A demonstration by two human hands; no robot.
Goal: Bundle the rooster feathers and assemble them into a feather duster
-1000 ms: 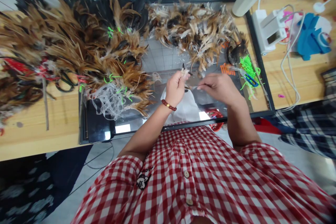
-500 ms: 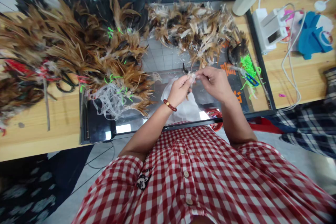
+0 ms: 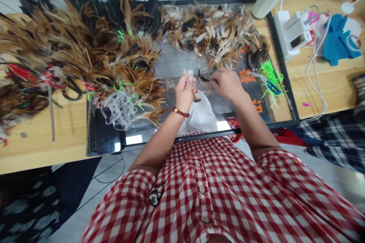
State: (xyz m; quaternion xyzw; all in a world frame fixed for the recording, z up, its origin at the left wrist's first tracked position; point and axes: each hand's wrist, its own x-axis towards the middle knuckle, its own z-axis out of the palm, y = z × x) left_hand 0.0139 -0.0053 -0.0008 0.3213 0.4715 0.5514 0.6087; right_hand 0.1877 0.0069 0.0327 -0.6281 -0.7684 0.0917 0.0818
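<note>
Brown feathers (image 3: 196,99) sit pinched in the left hand (image 3: 184,90) over the panel (image 3: 282,66), nearer its front edge; apart, the right hand (image 3: 226,83) curls by a dark feather (image 3: 202,76), grip unclear. A slackened pinch could scatter the bunch.

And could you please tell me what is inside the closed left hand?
A small bunch of brown and whitish feathers: pale ends show beyond the left hand, darker ones at its right; the grip hides the middle.

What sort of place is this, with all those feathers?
Maybe a small craft workshop. There's a shaggy heap of brown and cream feathers, a tangle of translucent white strips, and a long, pale wooden worktable under it all.
</note>
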